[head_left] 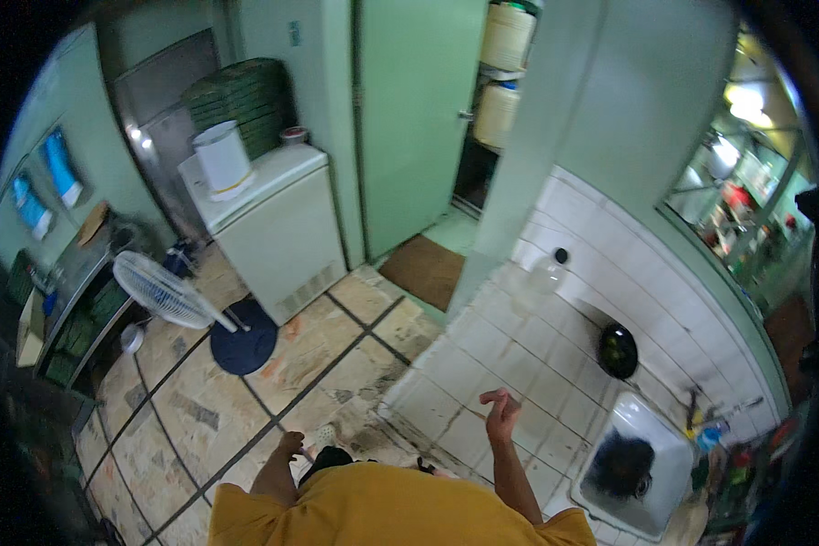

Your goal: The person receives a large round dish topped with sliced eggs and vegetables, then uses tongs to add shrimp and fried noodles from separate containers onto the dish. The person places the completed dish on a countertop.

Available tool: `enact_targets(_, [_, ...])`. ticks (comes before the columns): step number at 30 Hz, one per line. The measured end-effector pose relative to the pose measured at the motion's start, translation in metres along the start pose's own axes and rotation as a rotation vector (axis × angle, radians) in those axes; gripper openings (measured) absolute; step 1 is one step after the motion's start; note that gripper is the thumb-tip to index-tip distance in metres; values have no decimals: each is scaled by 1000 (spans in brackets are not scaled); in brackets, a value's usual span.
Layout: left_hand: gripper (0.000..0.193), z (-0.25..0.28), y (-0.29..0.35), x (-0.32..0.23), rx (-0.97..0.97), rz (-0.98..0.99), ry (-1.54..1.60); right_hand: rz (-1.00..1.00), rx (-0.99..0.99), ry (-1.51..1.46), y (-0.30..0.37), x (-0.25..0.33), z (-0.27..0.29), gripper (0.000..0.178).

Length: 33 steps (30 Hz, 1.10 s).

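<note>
Above the tiled counter (482, 364) the right hand (500, 411) is held empty, fingers loosely curled; the stiff, slippery tile offers no grip.

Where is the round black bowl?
In the head view, the black bowl sits on the white tiled counter to the person's right, against the tiled wall, just beyond the white sink and past the raised right hand.
</note>
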State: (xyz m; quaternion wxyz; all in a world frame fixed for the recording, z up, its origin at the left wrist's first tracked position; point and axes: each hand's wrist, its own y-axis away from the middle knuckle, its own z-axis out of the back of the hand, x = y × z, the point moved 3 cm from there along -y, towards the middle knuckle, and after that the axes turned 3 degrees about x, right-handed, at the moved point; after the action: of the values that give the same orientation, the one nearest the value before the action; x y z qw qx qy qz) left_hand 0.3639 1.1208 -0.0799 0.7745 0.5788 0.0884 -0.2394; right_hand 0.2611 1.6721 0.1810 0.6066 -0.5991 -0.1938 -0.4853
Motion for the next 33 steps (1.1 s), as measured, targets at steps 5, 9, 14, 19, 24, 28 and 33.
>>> enact_targets(5, [38, 42, 15, 73, 106, 185, 184, -174, 259, -137, -7, 33, -145, 48])
enact_targets(9, [39, 99, -11, 80, 140, 254, 246, -354, 358, -156, 0, 30, -250, 47])
enact_targets(14, [44, 204, -75, 28, 120, 60, 47, -683, 558, -562, 53, -56, -405, 46])
enact_targets(19, [32, 280, -78, -57, 176, -336, 51, -695, 1520, 234, 135, -163, -477, 34])
enact_targets(24, [23, 292, -45, -116, 313, -383, 158, -1274, 1249, 164, 137, -216, -455, 39])
enact_targets(28, [40, 290, -45, -155, 377, -467, 315, -1354, 1159, 180, 109, -229, -459, 40])
enact_targets(33, [43, 323, -62, -228, 230, -486, 262, -982, 1432, 379, 47, -235, -502, 33])
